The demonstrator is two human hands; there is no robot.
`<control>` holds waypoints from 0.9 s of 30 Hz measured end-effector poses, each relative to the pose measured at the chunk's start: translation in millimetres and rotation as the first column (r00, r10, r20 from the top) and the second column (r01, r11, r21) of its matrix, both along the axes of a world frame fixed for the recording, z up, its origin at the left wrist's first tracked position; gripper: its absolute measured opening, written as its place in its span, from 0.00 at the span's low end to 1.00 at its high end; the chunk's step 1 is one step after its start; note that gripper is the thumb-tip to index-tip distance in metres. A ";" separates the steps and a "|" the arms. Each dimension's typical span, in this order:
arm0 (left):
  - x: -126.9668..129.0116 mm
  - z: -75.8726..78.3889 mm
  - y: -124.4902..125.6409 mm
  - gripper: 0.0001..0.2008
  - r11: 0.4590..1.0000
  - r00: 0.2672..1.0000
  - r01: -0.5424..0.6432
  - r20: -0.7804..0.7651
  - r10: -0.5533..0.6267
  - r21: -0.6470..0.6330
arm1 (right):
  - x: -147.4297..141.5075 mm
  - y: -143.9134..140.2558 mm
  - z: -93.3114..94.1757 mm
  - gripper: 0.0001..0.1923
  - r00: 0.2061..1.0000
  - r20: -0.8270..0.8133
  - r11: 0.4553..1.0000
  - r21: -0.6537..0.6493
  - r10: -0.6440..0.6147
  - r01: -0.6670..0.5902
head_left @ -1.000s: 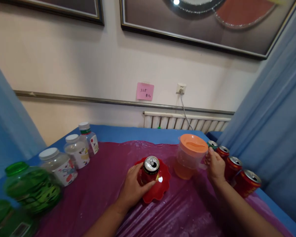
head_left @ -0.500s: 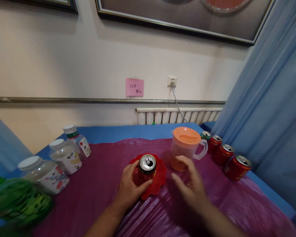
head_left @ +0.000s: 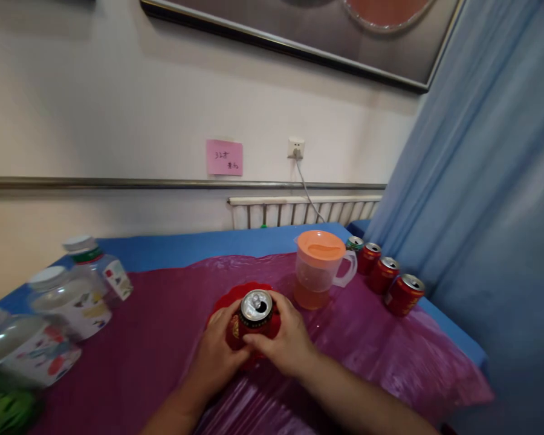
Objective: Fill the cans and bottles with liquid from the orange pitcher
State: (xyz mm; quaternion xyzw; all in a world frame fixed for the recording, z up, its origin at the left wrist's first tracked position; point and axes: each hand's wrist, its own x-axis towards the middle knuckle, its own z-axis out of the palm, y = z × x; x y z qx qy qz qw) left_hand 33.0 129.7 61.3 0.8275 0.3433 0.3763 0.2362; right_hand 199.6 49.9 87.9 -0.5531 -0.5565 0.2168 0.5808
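An opened red drink can (head_left: 255, 309) with a silver top and black rim band stands upright between both hands. Curled round its left side is my left hand (head_left: 215, 348); my right hand (head_left: 289, 337) grips the right side, its thumb across the front. Below the can, a red scallop-edged plate (head_left: 229, 296) shows partly; the hands hide much of it, and I cannot tell whether the can touches it. Just right of the plate stands a clear pitcher (head_left: 315, 278) with an orange lid and some orange liquid low inside.
Several opened cans (head_left: 404, 295) line the right side by a blue curtain (head_left: 471, 199). Clear jars with white lids (head_left: 68, 305) stand on the left, near a green container (head_left: 6, 405). Purple plastic sheeting (head_left: 163, 320) covers the blue table (head_left: 163, 249), with wrinkles toward the front.
My right hand has moved left from beside the pitcher and closed on the can, joining my left hand. The view has shifted right, so surroundings appear further left.
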 end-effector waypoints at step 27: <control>0.7 9.8 17.1 0.22 0.977 0.986 -0.168 0.046 0.163 0.131 | 268.3 -170.2 -76.5 0.46 0.368 0.220 0.347 -0.130 -0.904 0.929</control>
